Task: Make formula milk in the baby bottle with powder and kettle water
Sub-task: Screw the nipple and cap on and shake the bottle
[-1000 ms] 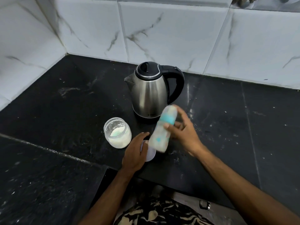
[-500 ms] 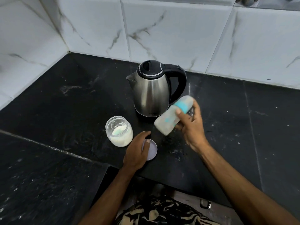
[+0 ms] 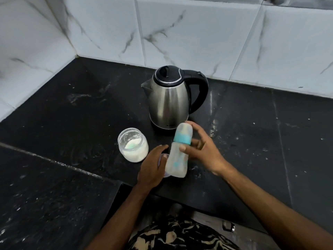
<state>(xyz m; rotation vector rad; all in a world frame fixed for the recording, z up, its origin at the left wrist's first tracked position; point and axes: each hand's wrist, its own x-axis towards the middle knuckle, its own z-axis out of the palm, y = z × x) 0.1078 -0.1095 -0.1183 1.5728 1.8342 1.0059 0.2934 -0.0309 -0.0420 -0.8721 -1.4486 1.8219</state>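
Observation:
My right hand (image 3: 203, 152) grips a capped baby bottle (image 3: 178, 154) with a teal ring and milky white contents, held nearly upright above the counter, its cap leaning slightly right. Motion blur smears the bottle. My left hand (image 3: 153, 168) rests flat on a pale round lid (image 3: 166, 175) lying on the counter, just left of the bottle's base. An open glass jar of white powder (image 3: 133, 145) stands to the left of my left hand. A steel kettle (image 3: 169, 100) with a black lid and handle stands behind the bottle, its spout pointing left.
The black stone counter (image 3: 81, 114) runs into a corner of white marble-patterned wall tiles (image 3: 198, 37). The counter's front edge steps back near my body. White specks and smears dot the surface.
My right hand swung the bottle from a steep tilt with its cap up to the right back to nearly upright and lower, closer to my left hand. My left hand stayed on the lid.

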